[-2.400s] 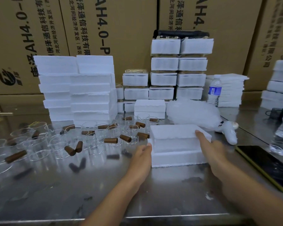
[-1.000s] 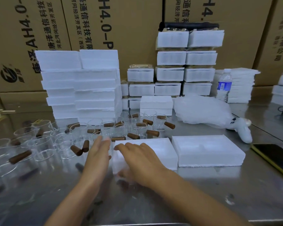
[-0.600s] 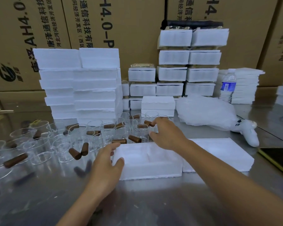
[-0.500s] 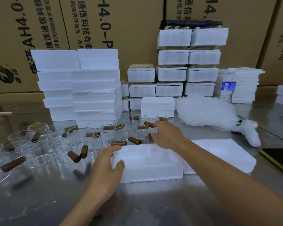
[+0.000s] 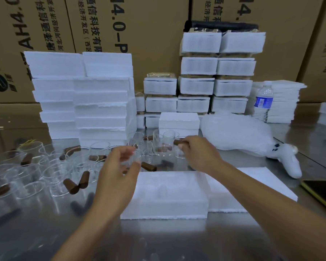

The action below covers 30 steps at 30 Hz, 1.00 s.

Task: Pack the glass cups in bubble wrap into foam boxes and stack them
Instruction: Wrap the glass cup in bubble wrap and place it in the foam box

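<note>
Glass cups (image 5: 168, 137) crowd behind the open foam box (image 5: 167, 193). Right hand (image 5: 199, 155) pinches a brown handle (image 5: 178, 142); left hand (image 5: 117, 176) curls round another cup (image 5: 132, 157). Lifting could topple close neighbours.

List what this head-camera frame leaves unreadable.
Head view: whether the left hand grips the clear glass cup; motion blur and the transparent glass hide the contact.
Head view: what the brown cylindrical piece pinched by the right hand is attached to; the hand covers it.
Head view: the recesses of the open white foam box; washed out by brightness.
Head view: the black flat phone; cut off by the right edge.
</note>
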{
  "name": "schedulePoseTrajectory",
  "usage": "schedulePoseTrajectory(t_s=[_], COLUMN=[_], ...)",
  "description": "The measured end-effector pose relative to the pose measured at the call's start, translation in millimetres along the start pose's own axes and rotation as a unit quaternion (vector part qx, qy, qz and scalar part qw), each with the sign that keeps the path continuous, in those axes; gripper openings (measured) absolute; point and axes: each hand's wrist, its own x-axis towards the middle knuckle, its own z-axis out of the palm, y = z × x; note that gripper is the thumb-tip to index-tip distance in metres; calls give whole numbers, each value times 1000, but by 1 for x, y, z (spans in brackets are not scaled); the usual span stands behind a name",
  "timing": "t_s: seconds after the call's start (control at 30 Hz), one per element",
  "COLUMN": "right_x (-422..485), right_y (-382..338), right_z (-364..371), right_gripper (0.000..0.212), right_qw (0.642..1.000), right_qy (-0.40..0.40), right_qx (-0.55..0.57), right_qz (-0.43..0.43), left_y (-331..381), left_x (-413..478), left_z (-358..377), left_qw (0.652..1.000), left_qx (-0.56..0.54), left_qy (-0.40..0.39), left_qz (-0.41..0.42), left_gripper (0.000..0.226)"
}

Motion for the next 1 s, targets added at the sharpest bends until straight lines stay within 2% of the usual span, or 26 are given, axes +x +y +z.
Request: schedulePoseTrajectory(t_s=[0.07,0.13,0.23,0.33,0.4,0.47,0.53,0.63,0.67,0.73,0.87,0.93,1.0], right_x=[-4,-11,-22,-25,-24,-15,3,35,42,50,52,54,56], right_y=[4,7,14,24,31,43,61,100,113,138,167,169,167], right_z=[-16,-34,-59,-69,-69,-69,-65,-54,-50,-39,-22,-18,-17], right_gripper=[21,20,22,22,23,25,26,14,16,29,47,46,34], right_qw=[994,974,944,941,945,946,953,966,968,976,982,977,972], right_qy=[36,27,-50,-77,-73,-53,0,130,158,157,78,87,121], right_qx=[103,221,321,316,302,308,303,216,176,99,-72,-118,-151], right_qz=[-17,-37,-62,-90,-101,-83,-31,58,82,111,154,154,137], left_y=[11,22,37,44,43,38,33,28,27,26,22,21,22], left_x=[9,19,31,34,34,35,38,42,43,45,48,48,48], left_z=[11,24,43,61,69,74,73,69,67,66,66,67,68], left_qw=[998,974,874,795,769,754,736,719,719,726,730,728,730], left_qx=[-63,-207,-437,-524,-555,-581,-611,-641,-642,-635,-633,-636,-635], left_qy=[1,-16,-112,-210,-212,-185,-148,-104,-97,-88,-72,-74,-75], left_qz=[-25,-90,-184,-222,-236,-244,-252,-250,-248,-248,-249,-247,-241], left_gripper=[21,26,48,52,58,56,53,58,62,67,62,63,65])
